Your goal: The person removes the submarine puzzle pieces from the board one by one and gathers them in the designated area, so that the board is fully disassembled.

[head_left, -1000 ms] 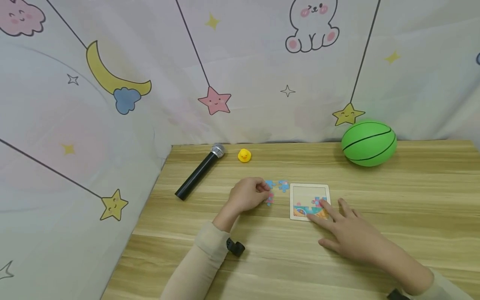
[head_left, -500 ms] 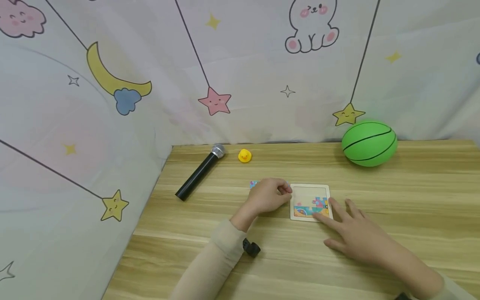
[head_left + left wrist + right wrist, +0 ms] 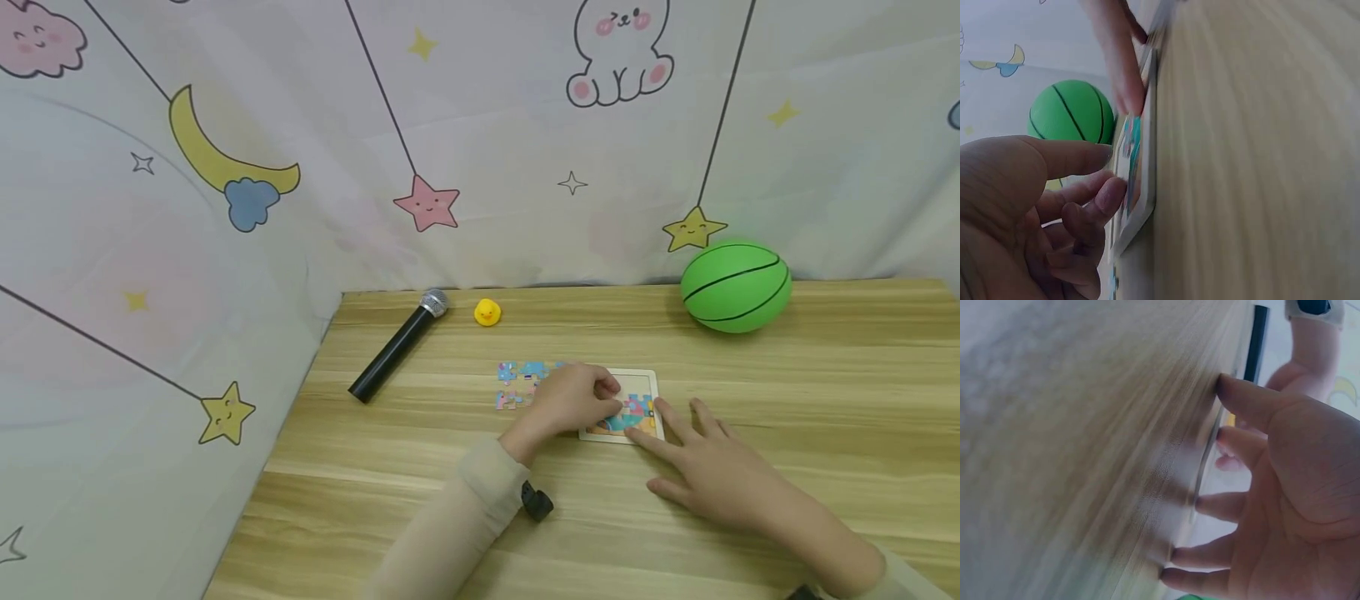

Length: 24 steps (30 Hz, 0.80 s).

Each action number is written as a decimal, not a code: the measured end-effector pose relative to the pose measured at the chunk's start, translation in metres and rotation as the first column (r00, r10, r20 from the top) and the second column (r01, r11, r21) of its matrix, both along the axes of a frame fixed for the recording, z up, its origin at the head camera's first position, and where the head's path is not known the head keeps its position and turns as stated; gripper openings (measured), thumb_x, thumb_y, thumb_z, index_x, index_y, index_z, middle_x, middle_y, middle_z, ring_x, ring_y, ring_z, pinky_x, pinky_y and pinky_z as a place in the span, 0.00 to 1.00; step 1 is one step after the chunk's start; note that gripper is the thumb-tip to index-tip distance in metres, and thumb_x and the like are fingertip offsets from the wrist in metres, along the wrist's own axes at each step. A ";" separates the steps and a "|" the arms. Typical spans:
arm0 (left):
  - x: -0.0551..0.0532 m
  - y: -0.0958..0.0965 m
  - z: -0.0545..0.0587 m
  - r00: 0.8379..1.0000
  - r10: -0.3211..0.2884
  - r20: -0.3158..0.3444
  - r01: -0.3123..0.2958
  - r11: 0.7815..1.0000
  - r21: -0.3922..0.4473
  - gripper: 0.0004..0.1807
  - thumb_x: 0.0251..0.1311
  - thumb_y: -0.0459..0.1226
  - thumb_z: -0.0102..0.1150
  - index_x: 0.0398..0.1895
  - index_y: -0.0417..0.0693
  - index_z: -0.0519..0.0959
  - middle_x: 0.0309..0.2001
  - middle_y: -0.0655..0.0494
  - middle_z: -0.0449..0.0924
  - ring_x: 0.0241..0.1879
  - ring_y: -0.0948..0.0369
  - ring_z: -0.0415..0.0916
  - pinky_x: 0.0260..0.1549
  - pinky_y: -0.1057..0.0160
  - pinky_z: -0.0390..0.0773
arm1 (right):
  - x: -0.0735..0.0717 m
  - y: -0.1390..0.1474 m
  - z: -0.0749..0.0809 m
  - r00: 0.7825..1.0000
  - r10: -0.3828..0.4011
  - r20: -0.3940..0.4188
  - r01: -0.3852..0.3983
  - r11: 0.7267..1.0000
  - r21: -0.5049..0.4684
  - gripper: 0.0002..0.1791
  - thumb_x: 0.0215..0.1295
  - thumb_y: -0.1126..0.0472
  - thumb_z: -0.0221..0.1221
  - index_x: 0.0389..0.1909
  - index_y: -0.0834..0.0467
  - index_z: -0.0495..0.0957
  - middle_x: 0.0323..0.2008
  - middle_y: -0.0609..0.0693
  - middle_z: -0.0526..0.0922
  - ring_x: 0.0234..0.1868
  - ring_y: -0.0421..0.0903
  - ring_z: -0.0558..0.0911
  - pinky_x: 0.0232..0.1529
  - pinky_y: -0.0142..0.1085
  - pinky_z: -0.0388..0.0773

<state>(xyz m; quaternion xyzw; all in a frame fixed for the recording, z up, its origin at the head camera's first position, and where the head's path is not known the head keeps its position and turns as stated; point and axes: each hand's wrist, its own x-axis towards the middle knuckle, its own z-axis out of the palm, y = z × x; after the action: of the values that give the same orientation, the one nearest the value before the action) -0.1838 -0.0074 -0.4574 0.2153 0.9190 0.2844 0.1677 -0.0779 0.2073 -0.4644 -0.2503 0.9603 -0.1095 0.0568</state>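
A square puzzle board with a pale rim lies on the table, its lower part filled with colourful pieces. Over its left half, my left hand pinches a puzzle piece between thumb and fingers; the piece is mostly hidden in the head view. In the left wrist view the thumb and forefinger of the left hand come close to the board. My right hand is spread at the board's lower right, forefinger on its bottom edge and another fingertip at its right side. In the right wrist view its fingers are extended.
Several loose puzzle pieces lie left of the board, partly covered by the left hand. A black microphone and a yellow rubber duck are farther back left. A green ball sits at the back right, before a printed cloth.
My left hand has moved right from the loose pieces to over the board, uncovering pieces at the left. The right hand has shifted slightly right, staying at the board's edge.
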 end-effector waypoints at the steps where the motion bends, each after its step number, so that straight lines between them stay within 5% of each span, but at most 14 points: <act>1: 0.001 0.003 -0.001 1.000 0.008 0.003 -0.008 1.000 -0.004 0.11 0.66 0.45 0.70 0.48 0.55 0.87 0.35 0.71 0.82 0.32 0.72 0.76 0.31 0.69 0.75 | 0.000 0.000 0.000 1.000 0.001 -0.003 -0.001 1.000 0.001 0.33 0.70 0.38 0.63 0.74 0.38 0.72 0.75 0.65 0.65 0.70 0.82 0.60 0.58 0.73 0.67; 9: 0.008 0.018 -0.008 0.997 0.075 -0.010 -0.076 0.997 -0.035 0.15 0.60 0.47 0.73 0.50 0.59 0.85 0.34 0.69 0.78 0.30 0.68 0.74 0.28 0.65 0.74 | 0.000 0.001 -0.001 0.999 0.006 -0.033 -0.006 1.000 0.015 0.34 0.70 0.38 0.63 0.75 0.38 0.71 0.75 0.64 0.66 0.70 0.81 0.61 0.59 0.73 0.67; 24: 0.009 0.025 -0.008 0.996 0.075 -0.038 -0.076 0.996 -0.051 0.12 0.59 0.47 0.76 0.44 0.63 0.86 0.38 0.72 0.80 0.35 0.72 0.74 0.32 0.66 0.74 | 0.000 0.002 -0.003 1.000 0.006 -0.029 -0.006 1.000 -0.007 0.32 0.70 0.39 0.64 0.74 0.38 0.73 0.74 0.63 0.66 0.69 0.82 0.62 0.59 0.72 0.66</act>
<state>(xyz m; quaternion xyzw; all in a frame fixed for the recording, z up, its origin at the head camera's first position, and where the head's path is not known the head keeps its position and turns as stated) -0.1745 0.0179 -0.4655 0.1811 0.9365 0.2625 0.1456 -0.0781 0.2089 -0.4674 -0.2551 0.9599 -0.1088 0.0422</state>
